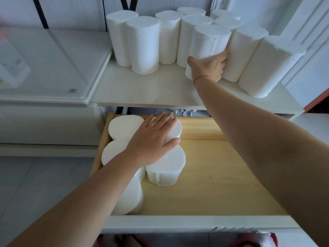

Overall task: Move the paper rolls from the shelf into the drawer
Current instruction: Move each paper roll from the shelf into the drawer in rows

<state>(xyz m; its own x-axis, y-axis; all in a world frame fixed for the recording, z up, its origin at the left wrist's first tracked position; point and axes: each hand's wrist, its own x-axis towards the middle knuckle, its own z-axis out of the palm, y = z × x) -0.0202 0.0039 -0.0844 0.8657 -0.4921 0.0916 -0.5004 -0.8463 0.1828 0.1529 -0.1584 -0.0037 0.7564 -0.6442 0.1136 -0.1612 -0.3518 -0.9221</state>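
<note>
1. The open wooden drawer [213, 175] holds five white paper rolls standing on end along its left side, packed so they touch one another; the right part of its pale, grained bottom is bare.
2. The left hand [153, 139] lies flat on the tops of the drawer rolls [165, 168], fingers spread and extended, thumb out to the right; its grip is wide and closes on nothing. A gold ring sits on one finger.
3. The white shelf [142, 90] above the drawer carries about ten more upright rolls grouped toward its back and right.
4. The right hand [208, 68] is wrapped around the lower half of the front-middle shelf roll [210, 41], thumb on its left side and fingers tucked between it and the neighbouring roll on the right; the grip holds that roll, which stands on the shelf. A thin red thread circles the wrist.
5. The rolls are plain cylinders with flat, solid-looking tops and a soft, matte, slightly embossed paper surface.
6. A glossy white slab [53, 68] with rounded corners adjoins the shelf on the left.
</note>
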